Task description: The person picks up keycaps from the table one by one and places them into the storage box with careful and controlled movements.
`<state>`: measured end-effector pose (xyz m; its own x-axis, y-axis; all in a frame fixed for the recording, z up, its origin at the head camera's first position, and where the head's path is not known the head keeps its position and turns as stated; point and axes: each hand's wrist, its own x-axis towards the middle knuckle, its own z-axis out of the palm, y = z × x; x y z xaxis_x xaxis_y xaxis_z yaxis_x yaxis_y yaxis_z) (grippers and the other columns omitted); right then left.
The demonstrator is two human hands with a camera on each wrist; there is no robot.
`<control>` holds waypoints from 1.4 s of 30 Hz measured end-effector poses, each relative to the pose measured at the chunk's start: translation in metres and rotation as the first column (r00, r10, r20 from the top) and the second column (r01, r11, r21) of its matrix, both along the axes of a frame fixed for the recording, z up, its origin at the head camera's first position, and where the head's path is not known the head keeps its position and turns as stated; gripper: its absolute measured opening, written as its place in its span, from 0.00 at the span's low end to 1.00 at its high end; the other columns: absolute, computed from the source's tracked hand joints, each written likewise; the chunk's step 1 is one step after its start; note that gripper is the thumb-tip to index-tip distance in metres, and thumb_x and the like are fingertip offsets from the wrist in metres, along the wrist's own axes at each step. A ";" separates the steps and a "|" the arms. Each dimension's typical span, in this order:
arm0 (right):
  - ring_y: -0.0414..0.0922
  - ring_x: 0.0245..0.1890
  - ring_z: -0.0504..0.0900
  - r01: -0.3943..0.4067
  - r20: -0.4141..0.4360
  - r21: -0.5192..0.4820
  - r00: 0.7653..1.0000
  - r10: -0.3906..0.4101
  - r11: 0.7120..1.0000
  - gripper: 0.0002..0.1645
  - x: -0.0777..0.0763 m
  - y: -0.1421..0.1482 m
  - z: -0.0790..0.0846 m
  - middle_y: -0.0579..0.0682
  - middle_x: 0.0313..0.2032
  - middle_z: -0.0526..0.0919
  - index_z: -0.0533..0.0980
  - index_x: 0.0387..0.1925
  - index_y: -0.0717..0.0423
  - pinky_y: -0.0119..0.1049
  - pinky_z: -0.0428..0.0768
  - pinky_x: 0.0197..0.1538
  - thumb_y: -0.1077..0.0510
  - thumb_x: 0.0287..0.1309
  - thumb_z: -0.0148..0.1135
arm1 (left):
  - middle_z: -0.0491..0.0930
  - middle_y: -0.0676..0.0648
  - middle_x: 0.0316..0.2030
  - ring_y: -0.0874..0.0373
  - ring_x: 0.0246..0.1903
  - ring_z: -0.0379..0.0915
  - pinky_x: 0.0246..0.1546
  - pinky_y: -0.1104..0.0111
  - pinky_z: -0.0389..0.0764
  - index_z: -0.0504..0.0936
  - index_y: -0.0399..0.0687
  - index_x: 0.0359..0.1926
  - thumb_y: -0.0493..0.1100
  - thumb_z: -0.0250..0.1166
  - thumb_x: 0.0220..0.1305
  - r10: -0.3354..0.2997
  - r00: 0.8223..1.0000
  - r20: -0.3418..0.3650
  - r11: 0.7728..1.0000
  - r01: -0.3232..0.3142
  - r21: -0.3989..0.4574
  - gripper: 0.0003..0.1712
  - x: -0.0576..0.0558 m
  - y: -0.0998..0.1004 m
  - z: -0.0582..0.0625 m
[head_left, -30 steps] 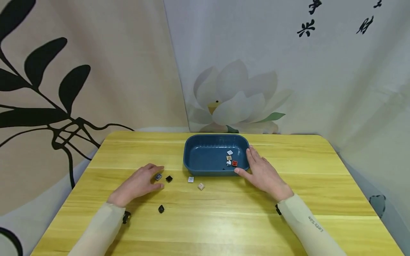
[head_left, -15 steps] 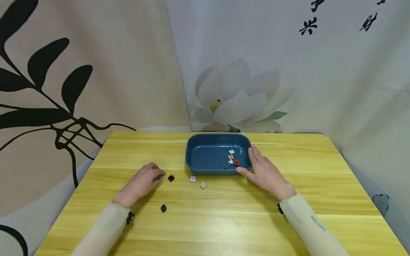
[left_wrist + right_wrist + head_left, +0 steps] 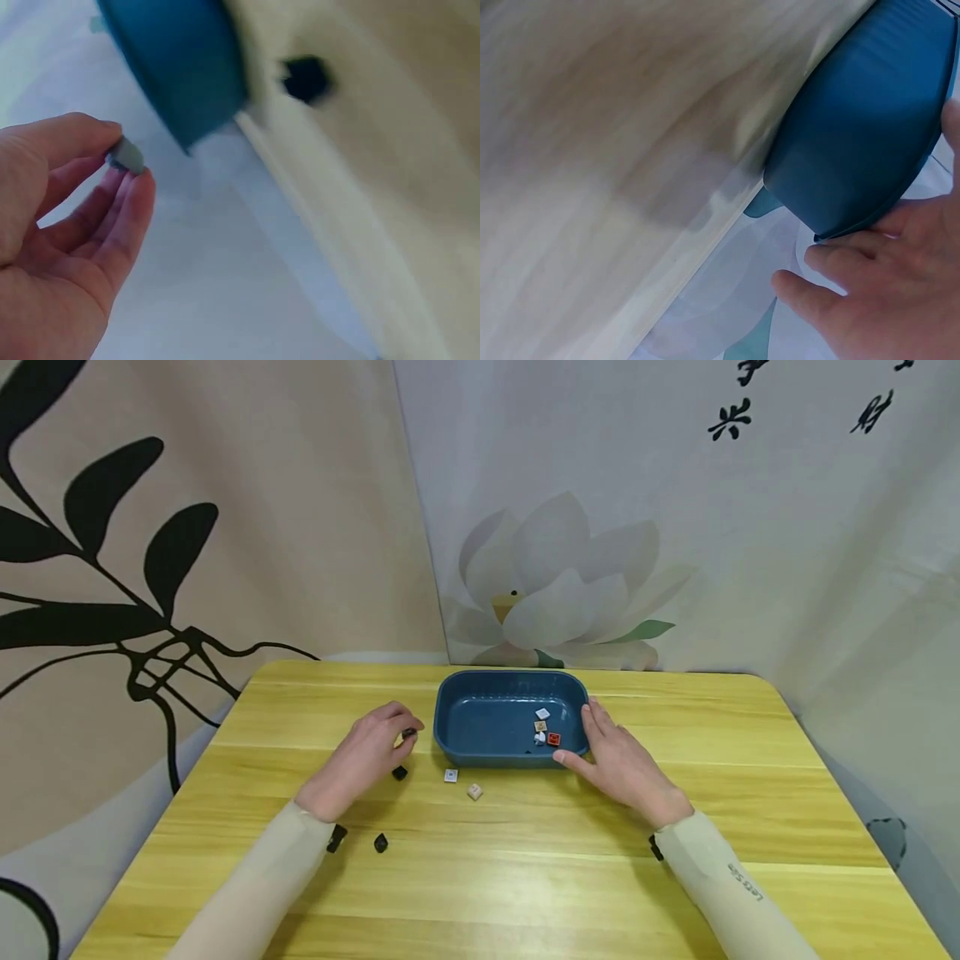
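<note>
My left hand (image 3: pixel 358 762) is raised just left of the blue tray (image 3: pixel 487 761), pinching a small grey keycap (image 3: pixel 127 156) between thumb and fingertips. That keycap looks dark and partly covered by the fingers in the head view. My right hand (image 3: pixel 626 774) rests against the tray's right end, fingers straight along the outer side and thumb at the front rim. Inside the tray, toward the right, lie a red keycap (image 3: pixel 553 739), a tan keycap (image 3: pixel 540 726) and a white keycap (image 3: pixel 542 714), with another whitish piece (image 3: pixel 540 738) beside them.
On the wooden table (image 3: pixel 570 877) in front of the tray are a white keycap (image 3: pixel 451 776) and a cream keycap (image 3: pixel 475 792). A black keycap (image 3: pixel 400 772) lies under the left hand's reach, another black keycap (image 3: pixel 381 843) nearer the front. A printed curtain (image 3: pixel 337 527) hangs behind.
My left hand closed its thumb and fingers on the grey keycap, lifted it and moved right and away toward the tray. The right hand stayed at the tray's end.
</note>
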<state>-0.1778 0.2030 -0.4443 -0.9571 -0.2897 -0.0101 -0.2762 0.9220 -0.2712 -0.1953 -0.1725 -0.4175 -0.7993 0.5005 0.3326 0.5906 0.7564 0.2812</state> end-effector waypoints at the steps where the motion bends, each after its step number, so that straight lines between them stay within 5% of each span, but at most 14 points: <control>1: 0.56 0.73 0.46 -0.002 0.000 -0.003 1.000 0.002 1.000 0.64 0.000 0.000 0.000 0.61 0.75 0.41 0.45 0.74 0.66 0.56 0.58 0.67 0.19 0.57 0.39 | 0.79 0.47 0.40 0.55 0.35 0.76 0.35 0.65 0.80 0.86 0.40 0.41 0.35 0.67 0.61 -0.013 1.000 -0.015 1.000 0.013 0.003 0.07 -0.001 0.006 0.004; 6: 0.56 0.73 0.46 -0.009 0.001 -0.010 1.000 0.009 1.000 0.64 0.000 0.000 0.000 0.60 0.75 0.40 0.45 0.74 0.66 0.56 0.58 0.67 0.19 0.57 0.39 | 0.78 0.48 0.39 0.58 0.35 0.74 0.35 0.68 0.78 0.86 0.41 0.41 0.36 0.67 0.61 -0.060 0.997 -0.055 0.998 0.060 -0.004 0.08 -0.009 0.031 0.014; 14: 0.56 0.73 0.46 -0.004 -0.003 -0.002 1.000 0.004 1.000 0.64 0.000 0.002 0.001 0.60 0.75 0.40 0.45 0.74 0.65 0.55 0.58 0.67 0.19 0.57 0.38 | 0.78 0.50 0.40 0.58 0.39 0.75 0.40 0.69 0.79 0.86 0.45 0.42 0.37 0.69 0.60 -0.093 0.995 -0.047 0.995 0.090 -0.047 0.08 -0.022 0.057 0.015; 28: 0.56 0.73 0.46 -0.004 0.006 -0.002 1.000 0.004 1.000 0.64 0.000 0.001 0.001 0.60 0.75 0.40 0.45 0.74 0.66 0.56 0.58 0.67 0.19 0.57 0.40 | 0.78 0.49 0.39 0.60 0.36 0.74 0.40 0.71 0.79 0.87 0.48 0.43 0.38 0.70 0.59 -0.085 0.993 0.088 0.961 0.105 -0.257 0.09 -0.047 0.099 0.006; 37: 0.56 0.73 0.46 -0.004 0.008 -0.013 1.000 0.004 1.000 0.64 0.000 0.002 0.000 0.60 0.75 0.40 0.44 0.74 0.65 0.55 0.57 0.68 0.20 0.57 0.40 | 0.80 0.49 0.42 0.57 0.38 0.73 0.44 0.65 0.79 0.86 0.50 0.45 0.39 0.66 0.64 -0.035 0.976 0.216 0.939 0.106 -0.328 0.09 -0.061 0.112 -0.003; 42: 0.56 0.73 0.46 0.003 0.013 -0.016 1.000 -0.002 1.000 0.64 0.000 0.001 0.000 0.60 0.75 0.40 0.44 0.74 0.65 0.55 0.57 0.68 0.20 0.57 0.40 | 0.81 0.50 0.42 0.57 0.39 0.74 0.44 0.64 0.79 0.86 0.50 0.44 0.39 0.64 0.65 -0.039 0.975 0.219 0.930 0.115 -0.349 0.08 -0.064 0.117 -0.008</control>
<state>-0.1778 0.2044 -0.4444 -0.9576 -0.2876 -0.0181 -0.2703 0.9182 -0.2896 -0.2596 -0.0553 -0.4254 -0.7848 0.6180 -0.0465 0.6096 0.7833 0.1220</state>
